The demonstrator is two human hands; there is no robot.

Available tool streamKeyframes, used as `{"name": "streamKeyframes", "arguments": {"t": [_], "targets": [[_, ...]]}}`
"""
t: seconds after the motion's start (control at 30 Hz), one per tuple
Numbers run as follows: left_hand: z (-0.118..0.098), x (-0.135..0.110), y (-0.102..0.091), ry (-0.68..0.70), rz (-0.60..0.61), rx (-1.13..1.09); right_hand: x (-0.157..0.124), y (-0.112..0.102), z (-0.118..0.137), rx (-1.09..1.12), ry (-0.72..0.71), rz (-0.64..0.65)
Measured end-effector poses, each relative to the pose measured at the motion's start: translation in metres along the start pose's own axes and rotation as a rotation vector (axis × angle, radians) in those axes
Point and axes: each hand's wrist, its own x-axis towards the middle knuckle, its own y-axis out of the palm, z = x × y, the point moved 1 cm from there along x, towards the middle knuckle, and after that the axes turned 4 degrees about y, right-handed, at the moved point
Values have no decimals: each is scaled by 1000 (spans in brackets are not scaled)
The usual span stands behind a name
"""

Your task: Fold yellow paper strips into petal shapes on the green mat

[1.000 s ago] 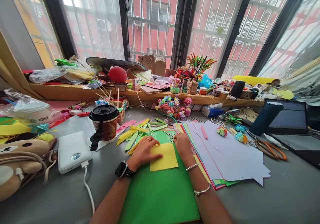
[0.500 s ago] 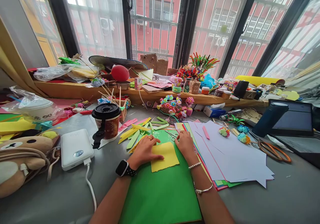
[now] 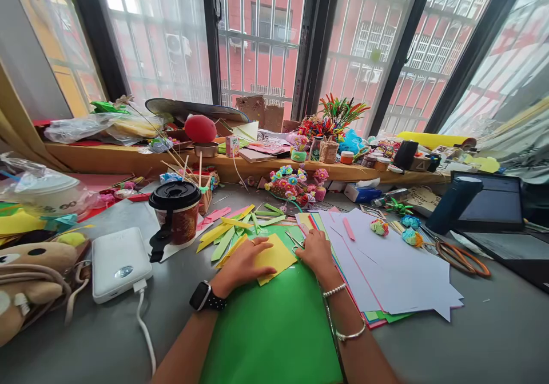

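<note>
Left fingers: spread wide, resting on the yellow paper, not closed around it.
Right fingers: curled in at the scissors; firm hold cannot be confirmed.
Yellow paper: partly under left fingers, left of right fingers, upon green sheet.
Paper strips: just beyond left fingers.
White sheets: right of right fingers.

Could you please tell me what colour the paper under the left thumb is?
The paper is yellow, shown in the head view.
</note>
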Motion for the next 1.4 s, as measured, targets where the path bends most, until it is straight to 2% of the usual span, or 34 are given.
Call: {"name": "streamKeyframes", "arguments": {"t": [0.1,0.47,0.57,0.7,0.77,0.83,0.9,1.0,1.07,1.23,1.4], "targets": [[3,-2,2,-18,39,10,-2,-2,-1,-39,18,19],[-12,1,-6,-51,-56,64,-4,2,0,-57,-11,-74],[-14,2,-10,-120,-157,-95,-3,4,-2,-71,7,-77],[-11,4,-15,-327,-310,-557,-1,4,-4,-17,-9,-85],[-10,4,-17,-431,-316,-759,1,2,-4,74,-16,-121],[-10,4,-19,-450,-291,-913,4,1,-4,242,-17,-168],[-10,3,-20,-443,-268,-1033,6,-1,-4,499,-22,-196],[-10,2,-20,-458,-220,-1158,8,-3,-4,906,-28,-159],[-11,1,-19,-468,-158,-1193,7,-4,-3,1079,-36,-128],[-15,1,-17,-451,0,-1150,1,-9,2,1262,-168,-122],[-16,0,-16,-425,16,-1157,-4,-14,8,1310,-305,-12]]}}
